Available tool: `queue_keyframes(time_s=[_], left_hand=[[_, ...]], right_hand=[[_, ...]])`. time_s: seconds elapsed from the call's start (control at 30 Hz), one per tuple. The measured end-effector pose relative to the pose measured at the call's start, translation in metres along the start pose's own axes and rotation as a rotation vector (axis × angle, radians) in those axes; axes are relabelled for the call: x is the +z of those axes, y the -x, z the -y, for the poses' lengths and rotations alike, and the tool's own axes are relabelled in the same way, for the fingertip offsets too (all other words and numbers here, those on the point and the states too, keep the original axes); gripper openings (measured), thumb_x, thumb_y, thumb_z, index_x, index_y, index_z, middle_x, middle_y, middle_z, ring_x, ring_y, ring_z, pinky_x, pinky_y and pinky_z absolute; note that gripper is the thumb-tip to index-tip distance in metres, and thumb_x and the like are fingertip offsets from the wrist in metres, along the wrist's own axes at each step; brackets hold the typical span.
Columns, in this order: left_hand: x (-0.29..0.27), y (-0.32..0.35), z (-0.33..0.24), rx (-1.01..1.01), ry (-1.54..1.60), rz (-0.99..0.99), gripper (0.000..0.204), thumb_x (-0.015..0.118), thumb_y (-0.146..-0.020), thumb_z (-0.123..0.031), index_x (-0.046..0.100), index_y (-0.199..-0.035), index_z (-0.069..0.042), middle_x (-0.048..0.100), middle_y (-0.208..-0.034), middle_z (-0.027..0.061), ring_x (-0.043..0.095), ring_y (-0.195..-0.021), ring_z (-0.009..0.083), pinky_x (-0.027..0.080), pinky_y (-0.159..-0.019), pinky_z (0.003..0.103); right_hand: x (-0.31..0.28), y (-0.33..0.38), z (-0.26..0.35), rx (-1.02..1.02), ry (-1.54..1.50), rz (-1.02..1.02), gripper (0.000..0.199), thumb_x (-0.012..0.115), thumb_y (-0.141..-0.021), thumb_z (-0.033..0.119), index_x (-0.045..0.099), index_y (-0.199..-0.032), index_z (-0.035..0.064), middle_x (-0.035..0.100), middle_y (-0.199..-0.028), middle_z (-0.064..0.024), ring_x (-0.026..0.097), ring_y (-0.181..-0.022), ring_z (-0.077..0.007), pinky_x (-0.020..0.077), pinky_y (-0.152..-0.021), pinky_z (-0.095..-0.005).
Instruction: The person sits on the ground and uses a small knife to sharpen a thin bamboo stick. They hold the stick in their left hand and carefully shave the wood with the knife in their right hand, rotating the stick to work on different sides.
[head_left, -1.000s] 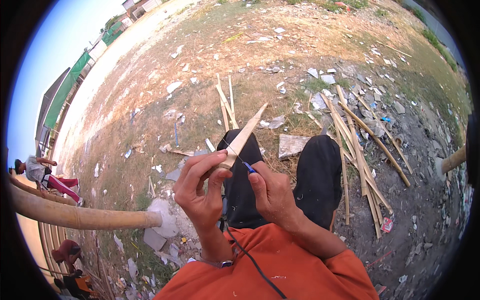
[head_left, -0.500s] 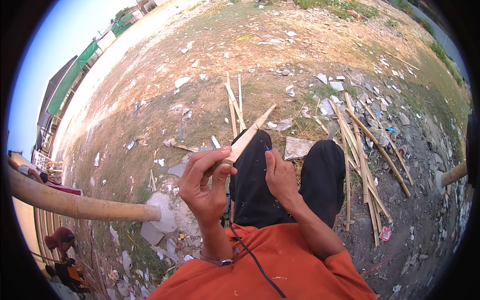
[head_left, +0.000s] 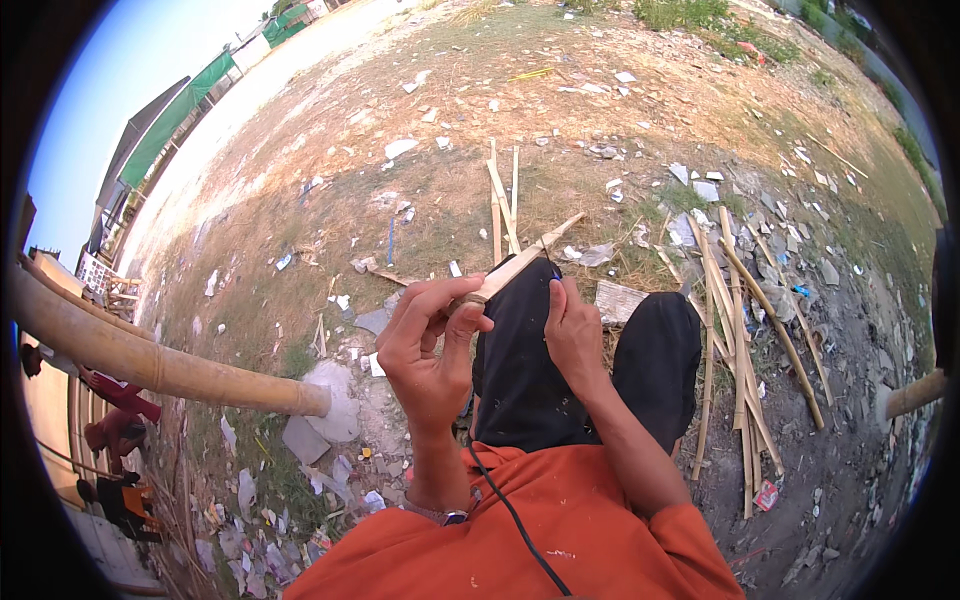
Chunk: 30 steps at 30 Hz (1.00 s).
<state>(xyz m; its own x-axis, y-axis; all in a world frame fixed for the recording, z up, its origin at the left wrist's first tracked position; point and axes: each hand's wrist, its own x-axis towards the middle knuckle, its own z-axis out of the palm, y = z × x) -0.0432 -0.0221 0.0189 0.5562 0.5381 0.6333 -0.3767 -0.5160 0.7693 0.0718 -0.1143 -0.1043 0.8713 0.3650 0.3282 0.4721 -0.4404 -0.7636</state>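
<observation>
Pale split bamboo, a flat strip (head_left: 525,258), slants up and to the right above the person's dark trouser knees. The left hand (head_left: 432,345) is clamped on the strip's lower end, thumb and fingers curled around it. The right hand (head_left: 572,330) sits just beside the strip, fingers closed together on a small blue-tipped tool (head_left: 553,283), perhaps a pen or thin blade; the view is too small to tell. More bamboo strips (head_left: 745,330) lie in a loose bundle on the littered dirt ground (head_left: 420,200) to the right, and a few more (head_left: 503,200) lie beyond the knees. A thick bamboo pole (head_left: 150,362) crosses at left.
</observation>
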Motion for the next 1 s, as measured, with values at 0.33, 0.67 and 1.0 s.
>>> queue_keyframes(time_s=[0.33, 0.67, 1.0], left_hand=[[0.009, 0.003, -0.002, 0.032, 0.041, 0.022, 0.020, 0.062, -0.092, -0.008, 0.062, -0.106, 0.006, 0.062, -0.099, 0.0158, 0.064, -0.065, 0.0162, 0.052, -0.059, 0.025], [0.015, 0.008, -0.001, 0.048, 0.079, 0.048, 0.019, 0.060, -0.089, -0.005, 0.061, -0.103, 0.007, 0.060, -0.097, 0.0187, 0.063, -0.061, 0.0172, 0.051, -0.057, 0.025], [0.019, 0.011, -0.002, 0.028, 0.081, -0.047, 0.018, 0.060, -0.089, -0.005, 0.060, -0.101, 0.009, 0.055, -0.088, 0.0130, 0.061, -0.058, 0.0163, 0.050, -0.049, 0.023]], right_hand=[[-0.026, 0.028, -0.008, 0.187, -0.334, 0.026, 0.030, 0.049, -0.098, 0.030, 0.055, -0.101, 0.0011, 0.061, -0.065, -0.0196, 0.063, -0.065, -0.0392, 0.0447, -0.061, -0.0468], [-0.067, 0.031, 0.056, -0.074, -0.681, 0.204, 0.027, 0.047, -0.100, 0.028, 0.050, -0.102, 0.0007, 0.053, -0.059, -0.0154, 0.058, -0.054, -0.0349, 0.0397, -0.050, -0.0407], [-0.056, 0.025, 0.062, -0.230, -0.347, 0.059, 0.021, 0.048, -0.100, 0.023, 0.046, -0.089, 0.0051, 0.051, -0.057, -0.0162, 0.056, -0.052, -0.0388, 0.0393, -0.044, -0.0459]])
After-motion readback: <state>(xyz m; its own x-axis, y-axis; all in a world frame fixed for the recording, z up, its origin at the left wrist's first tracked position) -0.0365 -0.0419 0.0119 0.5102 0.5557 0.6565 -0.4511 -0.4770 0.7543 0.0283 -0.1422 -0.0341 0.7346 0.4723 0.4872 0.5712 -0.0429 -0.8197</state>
